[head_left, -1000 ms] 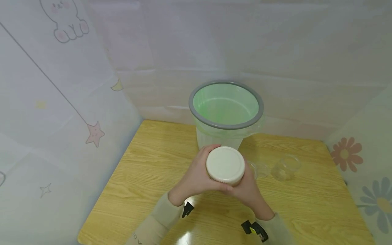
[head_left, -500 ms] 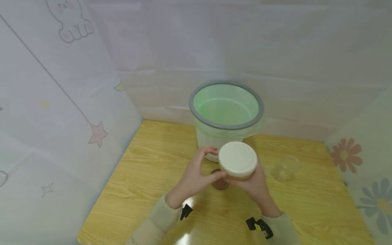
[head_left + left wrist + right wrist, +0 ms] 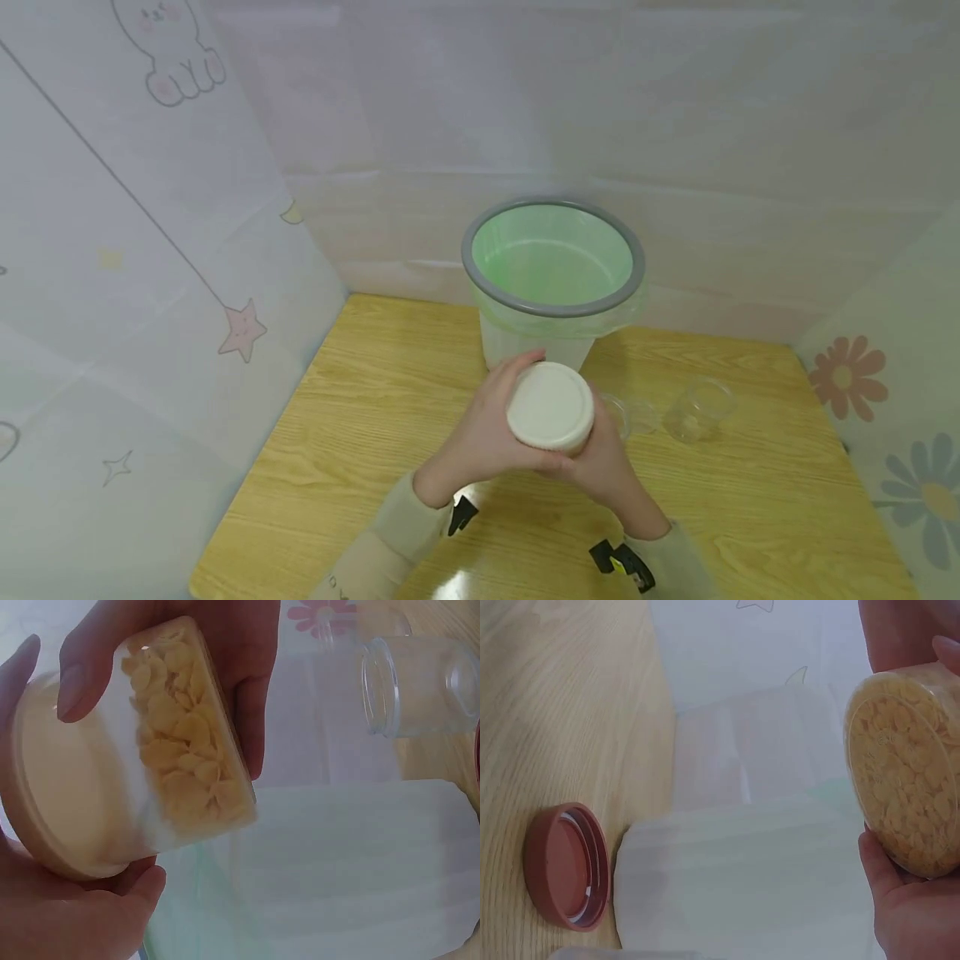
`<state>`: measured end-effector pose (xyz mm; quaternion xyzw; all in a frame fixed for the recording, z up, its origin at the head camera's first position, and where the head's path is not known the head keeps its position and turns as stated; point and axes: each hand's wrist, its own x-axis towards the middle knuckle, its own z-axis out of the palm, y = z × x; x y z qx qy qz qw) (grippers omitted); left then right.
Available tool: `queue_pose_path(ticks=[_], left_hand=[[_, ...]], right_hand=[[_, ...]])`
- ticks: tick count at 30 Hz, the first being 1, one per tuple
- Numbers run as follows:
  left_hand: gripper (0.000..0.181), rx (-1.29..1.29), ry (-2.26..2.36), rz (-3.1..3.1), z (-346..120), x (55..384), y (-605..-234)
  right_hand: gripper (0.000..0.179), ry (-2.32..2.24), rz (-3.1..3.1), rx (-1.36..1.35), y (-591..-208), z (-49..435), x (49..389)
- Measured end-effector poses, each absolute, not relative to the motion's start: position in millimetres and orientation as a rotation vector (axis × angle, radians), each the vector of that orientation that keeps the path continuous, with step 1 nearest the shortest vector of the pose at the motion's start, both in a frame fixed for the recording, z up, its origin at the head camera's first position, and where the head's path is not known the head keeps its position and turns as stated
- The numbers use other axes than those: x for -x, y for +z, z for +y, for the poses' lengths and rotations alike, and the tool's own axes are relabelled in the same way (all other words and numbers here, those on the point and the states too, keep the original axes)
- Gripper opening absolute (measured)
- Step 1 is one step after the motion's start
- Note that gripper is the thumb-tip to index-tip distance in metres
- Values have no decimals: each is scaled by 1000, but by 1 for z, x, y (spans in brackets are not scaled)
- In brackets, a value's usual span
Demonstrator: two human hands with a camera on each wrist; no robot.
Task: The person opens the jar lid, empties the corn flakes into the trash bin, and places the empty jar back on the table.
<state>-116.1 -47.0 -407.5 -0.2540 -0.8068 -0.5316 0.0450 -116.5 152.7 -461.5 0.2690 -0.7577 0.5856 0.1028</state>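
Both hands hold a clear jar (image 3: 187,735) partly filled with pale yellow flakes, in front of the bin. Its cream lid (image 3: 550,406) faces up toward the head camera. My left hand (image 3: 487,421) wraps round the lid, thumb on the near side. Lower down, my right hand (image 3: 607,471) grips the jar's body from the right. The flat underside of the jar shows in the right wrist view, flakes lying against it. On the table below, a reddish-brown round lid (image 3: 566,866) lies with its hollow side showing; the hands hide it in the head view.
A white bin (image 3: 536,342) with a grey rim and green liner stands at the back of the wooden table (image 3: 390,375). To the right is a small clear jar (image 3: 697,408), and clear round pieces (image 3: 637,414) lie beside it. Printed cloth walls surround the table.
The left fingers loosened from the lid half a second ago as the jar shifted right and up, uncovering the reddish-brown lid. Now the jar is back left and the left hand grips the lid again.
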Motion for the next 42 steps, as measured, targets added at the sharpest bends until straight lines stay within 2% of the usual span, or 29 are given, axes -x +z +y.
queue_pose_path(ticks=[9,15,17,24,33,37,42], left_hand=[[119,771,-1604,-2487,-57,110,-408],[95,775,-1597,-2447,-57,113,-412],[93,757,-1617,-2435,-56,115,-413],[117,713,-1612,-2500,-51,116,-408],[120,747,-1558,-2544,-51,116,-405],[112,779,-1547,-2536,-55,115,-407],[86,763,-1558,-2507,-60,114,-407]], right_hand=[[119,1848,-2155,-628,-456,167,125],[115,1857,-2146,-638,-455,170,127],[113,1859,-2163,-644,-456,168,124],[114,1735,-2227,-775,-460,155,118],[116,1722,-2280,-734,-458,158,117],[119,1791,-2231,-680,-456,165,121],[116,1813,-2165,-641,-455,172,125]])
